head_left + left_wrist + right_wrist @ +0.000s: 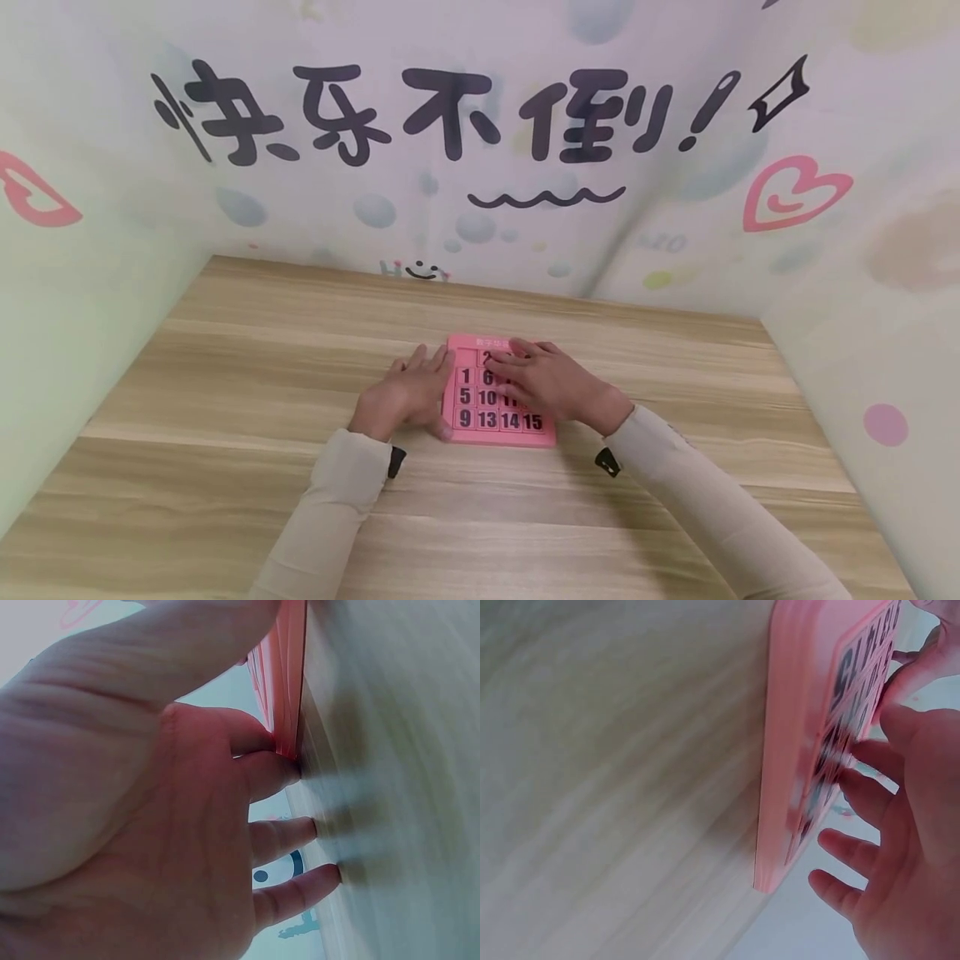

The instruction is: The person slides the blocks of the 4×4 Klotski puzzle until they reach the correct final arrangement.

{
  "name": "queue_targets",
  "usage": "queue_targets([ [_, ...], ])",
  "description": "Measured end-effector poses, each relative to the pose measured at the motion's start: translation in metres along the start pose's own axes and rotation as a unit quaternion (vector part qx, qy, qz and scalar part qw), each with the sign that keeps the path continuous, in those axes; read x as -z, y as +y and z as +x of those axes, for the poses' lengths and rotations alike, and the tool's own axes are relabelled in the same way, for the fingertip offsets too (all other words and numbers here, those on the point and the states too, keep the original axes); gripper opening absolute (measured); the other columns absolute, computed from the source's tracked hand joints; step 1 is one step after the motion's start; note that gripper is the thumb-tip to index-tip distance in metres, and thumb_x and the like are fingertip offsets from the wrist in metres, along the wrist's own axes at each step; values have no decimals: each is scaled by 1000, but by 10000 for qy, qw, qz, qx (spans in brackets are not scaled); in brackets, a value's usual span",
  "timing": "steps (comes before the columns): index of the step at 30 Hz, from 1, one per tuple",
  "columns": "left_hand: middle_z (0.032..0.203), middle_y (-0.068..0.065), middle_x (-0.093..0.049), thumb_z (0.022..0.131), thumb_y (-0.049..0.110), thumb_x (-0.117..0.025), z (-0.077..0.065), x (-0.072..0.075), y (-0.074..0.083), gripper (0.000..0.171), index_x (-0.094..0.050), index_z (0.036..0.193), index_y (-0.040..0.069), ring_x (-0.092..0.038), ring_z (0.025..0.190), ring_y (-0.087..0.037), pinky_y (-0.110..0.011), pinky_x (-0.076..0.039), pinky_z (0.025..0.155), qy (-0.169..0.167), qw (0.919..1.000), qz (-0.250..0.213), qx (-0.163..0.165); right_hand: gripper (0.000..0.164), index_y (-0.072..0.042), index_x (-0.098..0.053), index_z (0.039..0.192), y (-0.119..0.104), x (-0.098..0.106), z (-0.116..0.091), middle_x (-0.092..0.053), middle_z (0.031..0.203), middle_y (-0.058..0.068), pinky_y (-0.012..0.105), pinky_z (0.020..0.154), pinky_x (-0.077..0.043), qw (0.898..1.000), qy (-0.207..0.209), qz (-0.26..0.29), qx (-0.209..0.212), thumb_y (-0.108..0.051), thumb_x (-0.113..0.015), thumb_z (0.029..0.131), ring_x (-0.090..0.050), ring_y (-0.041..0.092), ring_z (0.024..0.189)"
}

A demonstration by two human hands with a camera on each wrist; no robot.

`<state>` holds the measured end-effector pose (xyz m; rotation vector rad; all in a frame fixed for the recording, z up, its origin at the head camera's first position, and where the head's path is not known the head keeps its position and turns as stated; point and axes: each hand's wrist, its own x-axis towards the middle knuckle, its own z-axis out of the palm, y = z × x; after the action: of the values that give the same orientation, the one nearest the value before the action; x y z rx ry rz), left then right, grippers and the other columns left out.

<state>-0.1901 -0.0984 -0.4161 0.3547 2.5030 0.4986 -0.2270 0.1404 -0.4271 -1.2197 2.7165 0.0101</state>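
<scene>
A pink number sliding puzzle (498, 438) lies flat on the table, its top-left slot vacant. Tiles 1, 5 and 9 run down its left column, with 13, 14 and 15 along the bottom row. My left hand (405, 393) rests against the puzzle's left side, thumb by the lower corner; the left wrist view shows its other fingers (289, 892) extended and spread, tips down at the tabletop. Over the upper right tiles lies my right hand (553, 385), hiding several of them. In the right wrist view, its fingertips (847, 778) touch the tiles.
The wood-grain table (247, 333) surrounds the puzzle. Behind it stands a pale printed backdrop (420, 208) with large dark characters, and pale side walls (862, 333) flank the table. Dark wrist devices (607, 462) show under both cuffs.
</scene>
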Motion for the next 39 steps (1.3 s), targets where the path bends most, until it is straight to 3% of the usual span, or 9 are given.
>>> queue_targets([
  [6,167,-7,2,75,35,-85,0,-1,-1,119,-5,160,9,11,153,-33,-53,2,124,-43,10000,-30,14,53,-20,-39,153,-7,-3,0,-39,157,-2,57,116,-31,9993,178,-308,-78,-43,-40,106,-30,32,148],
  [23,168,-8,-1,76,36,-83,1,-2,-1,116,-8,160,7,9,153,-33,-54,-1,124,-46,9999,104,-56,55,-22,-38,154,-61,-5,1,-37,158,-1,53,118,-31,9951,-4,-978,-124,-46,-41,104,-30,31,148],
  [32,168,-8,1,77,36,-83,2,-1,-1,116,-6,160,8,11,153,-33,-55,0,124,-62,9999,96,-76,53,-17,-41,152,-70,-5,1,-40,157,2,55,114,-36,9936,-88,-1095,-243,-41,-43,105,-32,32,148],
  [39,168,-8,0,77,36,-83,2,0,-1,116,-6,160,7,10,153,-34,-56,0,123,-64,9999,92,-91,53,-19,-41,153,-72,-7,2,-41,156,1,55,115,-34,9952,-58,-874,-444,-42,-43,105,-31,35,147],
])
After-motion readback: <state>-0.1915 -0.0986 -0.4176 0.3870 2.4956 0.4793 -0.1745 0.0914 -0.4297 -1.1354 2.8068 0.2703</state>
